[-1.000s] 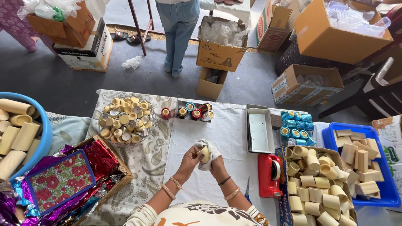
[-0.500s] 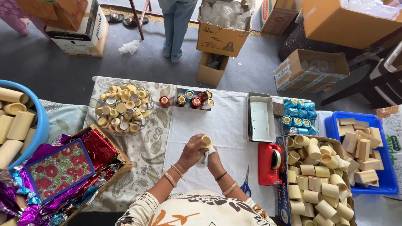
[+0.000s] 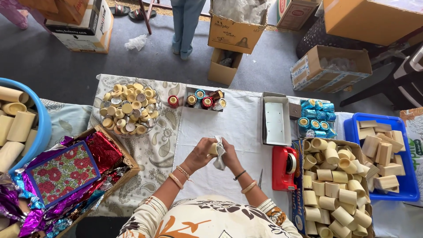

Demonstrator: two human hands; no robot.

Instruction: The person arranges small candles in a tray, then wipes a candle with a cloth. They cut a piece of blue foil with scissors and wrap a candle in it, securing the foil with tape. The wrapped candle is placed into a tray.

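Over the white cloth on the table (image 3: 246, 128), my left hand (image 3: 200, 154) grips a small cream cylinder (image 3: 213, 149). My right hand (image 3: 229, 153) presses a white cloth (image 3: 219, 161) against that cylinder; the cloth hangs below both hands. The cylinder is mostly hidden between my fingers. Bangles sit on both wrists.
A heap of cream and gold caps (image 3: 128, 109) lies at left. Foil-wrapped cylinders (image 3: 205, 100) stand in a row behind. A box of bare cream cylinders (image 3: 335, 189), red tape dispenser (image 3: 284, 167), grey tray (image 3: 275, 120), blue-wrapped pieces (image 3: 315, 117), blue bin (image 3: 398, 185), foil sheets (image 3: 66, 176). A person stands beyond the table (image 3: 187, 26).
My hands have turned the cylinder, so its open end no longer faces up. The white cloth has shifted from around it to hanging below my right hand.
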